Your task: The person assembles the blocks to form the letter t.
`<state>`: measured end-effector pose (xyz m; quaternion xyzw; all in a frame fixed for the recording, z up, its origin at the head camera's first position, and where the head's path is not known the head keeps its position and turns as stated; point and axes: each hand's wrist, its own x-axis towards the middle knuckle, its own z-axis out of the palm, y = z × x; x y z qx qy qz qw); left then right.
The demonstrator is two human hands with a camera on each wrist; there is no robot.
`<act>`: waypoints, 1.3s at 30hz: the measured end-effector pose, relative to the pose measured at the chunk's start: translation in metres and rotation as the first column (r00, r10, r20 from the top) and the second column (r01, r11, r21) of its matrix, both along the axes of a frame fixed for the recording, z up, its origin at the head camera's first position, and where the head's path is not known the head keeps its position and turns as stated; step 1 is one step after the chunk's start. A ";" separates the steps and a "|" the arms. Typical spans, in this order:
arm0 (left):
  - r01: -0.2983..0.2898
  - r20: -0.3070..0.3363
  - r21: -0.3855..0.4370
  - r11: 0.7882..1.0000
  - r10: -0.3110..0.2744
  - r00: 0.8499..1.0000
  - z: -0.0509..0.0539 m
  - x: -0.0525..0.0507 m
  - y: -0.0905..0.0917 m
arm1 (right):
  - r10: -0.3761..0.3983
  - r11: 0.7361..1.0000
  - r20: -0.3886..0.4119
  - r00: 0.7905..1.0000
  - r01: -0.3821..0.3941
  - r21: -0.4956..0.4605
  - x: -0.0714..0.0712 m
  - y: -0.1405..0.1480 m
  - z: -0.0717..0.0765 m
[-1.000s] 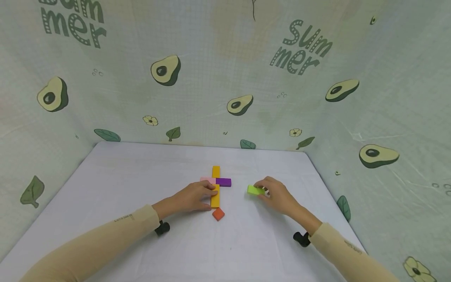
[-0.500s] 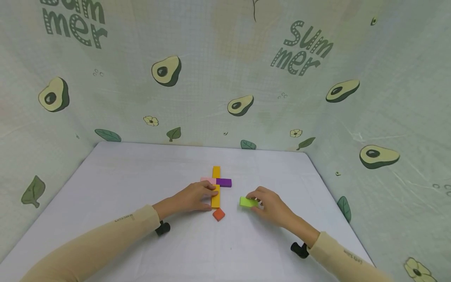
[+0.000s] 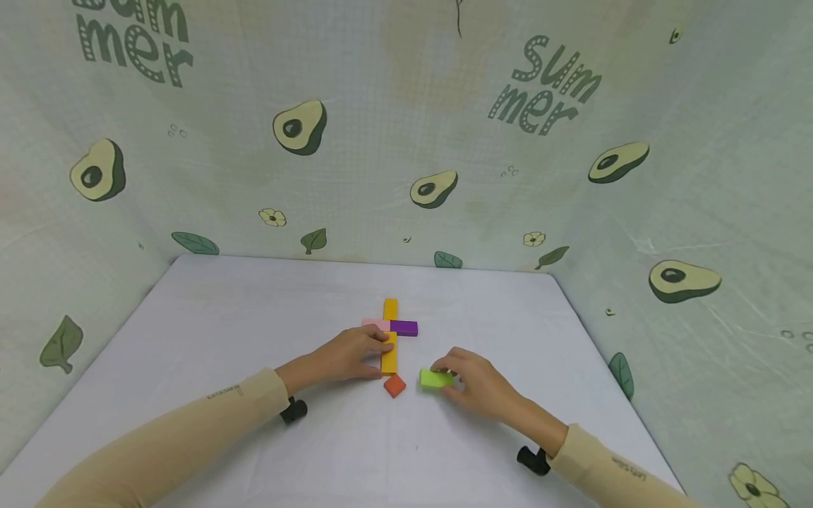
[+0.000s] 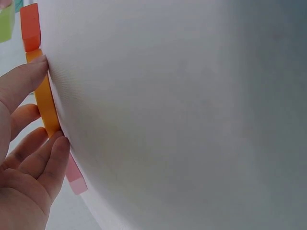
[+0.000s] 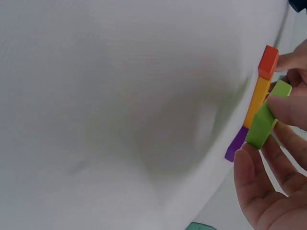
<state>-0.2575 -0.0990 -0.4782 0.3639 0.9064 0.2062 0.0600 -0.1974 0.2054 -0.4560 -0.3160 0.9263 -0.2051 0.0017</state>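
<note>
My right hand (image 3: 478, 384) pinches a lime-green block (image 3: 434, 379) between thumb and fingers. In the right wrist view the green block (image 5: 266, 119) is tilted and appears raised off the cloth. My left hand (image 3: 348, 354) holds a long yellow-orange block (image 3: 389, 356), its thumb at the near end and its fingers toward the far end, also seen in the left wrist view (image 4: 46, 103). A small orange-red block (image 3: 394, 385) lies turned like a diamond at the near end of the yellow-orange one. At its far end lie a pink block (image 3: 375, 324) and a purple block (image 3: 404, 328).
Another yellow-orange block (image 3: 390, 309) lies beyond the pink and purple ones, in line with the held one. White cloth covers the table (image 3: 267, 296). A printed avocado curtain (image 3: 362, 169) stands behind and at both sides.
My right hand has brought the green block left and nearer to me, toward the orange-red block. The left hand stays on the yellow-orange block, and the other blocks lie as before.
</note>
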 end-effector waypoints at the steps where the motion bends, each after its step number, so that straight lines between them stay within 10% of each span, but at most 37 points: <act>1: 0.000 -0.001 0.003 1.000 0.000 1.000 0.000 0.000 0.000 | 0.002 1.000 0.006 1.000 -0.002 0.001 0.001 -0.001 0.000; 39: 0.000 -0.011 -0.004 1.000 0.000 1.000 -0.001 -0.001 -0.001 | 0.063 0.998 0.028 0.998 -0.063 0.016 0.008 -0.018 -0.012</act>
